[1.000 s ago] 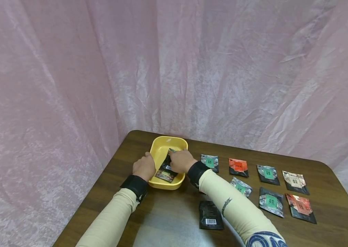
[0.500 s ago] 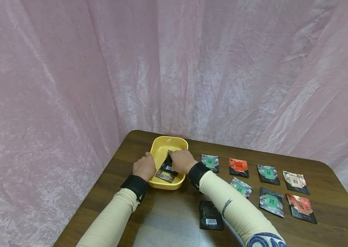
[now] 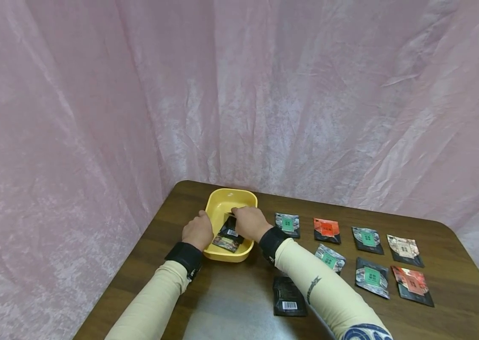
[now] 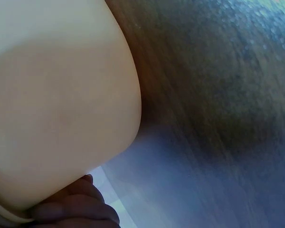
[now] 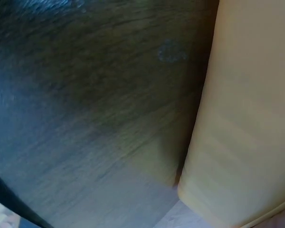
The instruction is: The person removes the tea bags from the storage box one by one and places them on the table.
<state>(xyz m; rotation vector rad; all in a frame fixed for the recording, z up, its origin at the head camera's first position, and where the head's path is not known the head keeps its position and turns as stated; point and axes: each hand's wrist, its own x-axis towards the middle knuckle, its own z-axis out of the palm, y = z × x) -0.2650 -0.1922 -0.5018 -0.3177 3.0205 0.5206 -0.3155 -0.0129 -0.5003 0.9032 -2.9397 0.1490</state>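
A yellow plastic basin [image 3: 225, 200] stands near the table's far left corner. My left hand [image 3: 198, 230] grips its left rim; in the left wrist view curled fingers [image 4: 80, 209] show past the basin wall [image 4: 61, 118]. Over the right rim reaches my right hand [image 3: 251, 223], pinching a black packet [image 3: 231, 225] at its upper right; its fingertips are mostly hidden. Beneath lies another packet [image 3: 225, 243] with a coloured picture, partly covered. The right wrist view shows only the basin's outer wall [image 5: 247, 114] and a sliver of skin.
To the right, flat packets lie in loose rows: green-labelled ones [image 3: 372, 277], red ones [image 3: 327, 230] and a beige one [image 3: 405, 249]. A black packet, barcode up, [image 3: 289, 297] lies beside the right forearm. Pink curtains [image 3: 239, 94] hang behind the wooden table [image 3: 150, 245].
The black packet's top edge has sunk lower in the basin and turned, and my right fingers have shifted slightly. My left hand and the basin have stayed in place.
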